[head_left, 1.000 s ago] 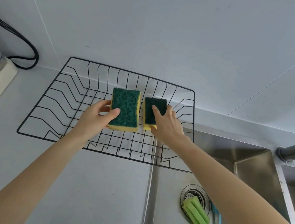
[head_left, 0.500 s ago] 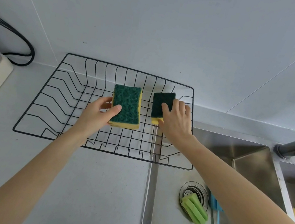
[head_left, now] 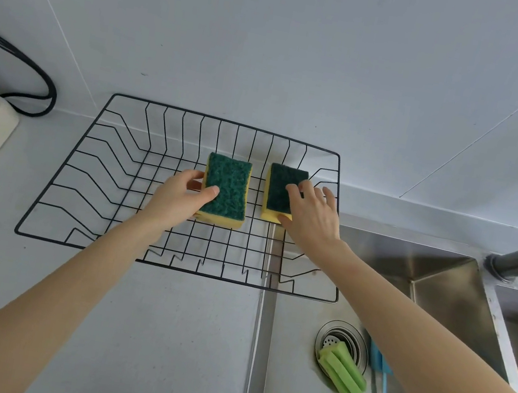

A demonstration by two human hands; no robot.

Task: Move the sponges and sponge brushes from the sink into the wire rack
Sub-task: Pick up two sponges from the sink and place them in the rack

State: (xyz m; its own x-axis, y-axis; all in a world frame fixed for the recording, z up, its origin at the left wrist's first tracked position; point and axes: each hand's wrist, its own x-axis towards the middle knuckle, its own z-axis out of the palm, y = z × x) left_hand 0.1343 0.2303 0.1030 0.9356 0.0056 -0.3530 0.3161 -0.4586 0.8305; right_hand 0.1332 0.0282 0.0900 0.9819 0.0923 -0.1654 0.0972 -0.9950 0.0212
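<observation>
Sponges in wire rack (head_left: 123, 172) — left hand (head_left: 177, 199) grips one (head_left: 225, 190), right hand (head_left: 312, 219) pinches other (head_left: 282, 186).

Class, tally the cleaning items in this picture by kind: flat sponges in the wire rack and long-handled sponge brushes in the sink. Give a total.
Flat sponges in the wire rack: 2, the left sponge and the right sponge
Sponge brushes in the sink: 2, the green brush and the blue brush
Total: 4

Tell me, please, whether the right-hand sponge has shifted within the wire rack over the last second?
Yes: the right-hand sponge has moved rightward, closer to the wire rack's right rim.
</observation>
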